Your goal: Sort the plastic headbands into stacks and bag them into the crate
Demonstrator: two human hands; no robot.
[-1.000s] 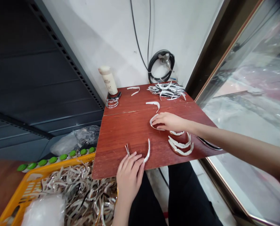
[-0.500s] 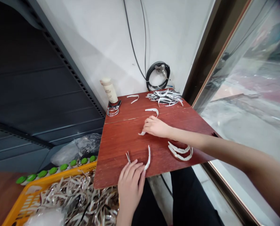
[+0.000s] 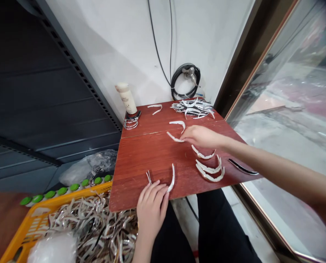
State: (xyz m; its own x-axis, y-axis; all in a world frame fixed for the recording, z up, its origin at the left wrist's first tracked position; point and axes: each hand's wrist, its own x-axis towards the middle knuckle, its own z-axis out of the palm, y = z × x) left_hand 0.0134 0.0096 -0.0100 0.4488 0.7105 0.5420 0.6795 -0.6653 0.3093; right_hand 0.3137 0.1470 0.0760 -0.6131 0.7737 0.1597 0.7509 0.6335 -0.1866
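Note:
My left hand point(image 3: 152, 204) is at the near edge of the red-brown table point(image 3: 141, 157), fingers curled over curved white-and-silver strips. One curved strip point(image 3: 173, 177) rises between its thumb and index finger, and thin ends point(image 3: 149, 177) stick out past the other fingers; the parts under the hand are hidden. Farther up, my right hand point(image 3: 199, 136) pinches the end of a slim white curved strip point(image 3: 174, 137) just above the tabletop. Another white curved strip point(image 3: 179, 123) lies just beyond it. Below my right forearm are a single U-shaped strip point(image 3: 203, 155) and a nested group of U-shaped strips point(image 3: 210, 175).
A pile of silver and white strips point(image 3: 191, 107) lies at the back right. The cream bottle point(image 3: 127, 98) stands on chrome curved pieces point(image 3: 131, 123). A black strip point(image 3: 242, 167) is at the right edge. Left below, a yellow crate point(image 3: 37, 219) holds many strips.
My right hand has moved right and slightly away, with a white strip in its fingers. The single U-shaped strip and the black strip now show clear of the forearm. My left hand stays put.

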